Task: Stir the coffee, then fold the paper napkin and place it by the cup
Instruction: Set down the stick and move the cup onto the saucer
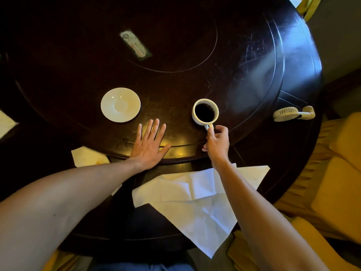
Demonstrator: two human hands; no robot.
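The round table (244,55) of dark, glossy, scratched wood carries a raised inner disc whose curved rim runs just under both hands, and the widest bare stretch of wood lies beyond the crockery toward the far side. The left hand (149,146) lies flat and open on that rim, fingers spread, gripping nothing, just short of the white saucer (120,104), which is round and smooth with a shallow well. The right hand (217,142) pinches the handle of the white ceramic cup (205,113), which stands upright on the disc, full of black coffee. The paper napkin (195,198) lies unfolded and creased on the near ledge, one corner hanging past the table edge, partly under the right forearm. A small card (136,45) lies farther back with print too small to read. A cream handheld fan (294,114) rests near the right edge.
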